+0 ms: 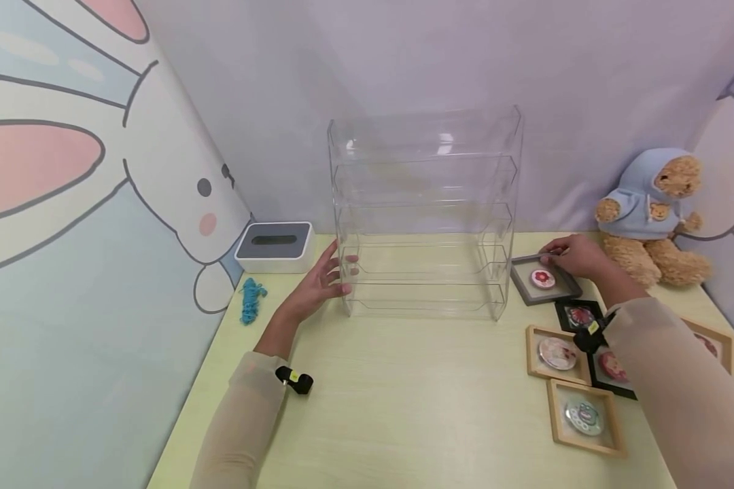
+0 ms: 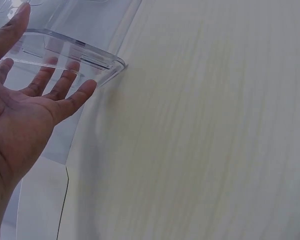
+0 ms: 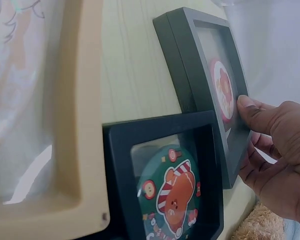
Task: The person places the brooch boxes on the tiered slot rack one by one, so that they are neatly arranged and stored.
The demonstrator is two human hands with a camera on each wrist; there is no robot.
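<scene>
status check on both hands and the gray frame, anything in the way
Left hand spread at clear rack, contact unclear. Right hand pinching gray frame by its edge. Small black frame close beside; nothing visible between gray frame and rack.

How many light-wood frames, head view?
3 visible: two left of the right sleeve, an upper frame and a lower frame, plus a third frame right of it. The sleeve may hide more.
</scene>
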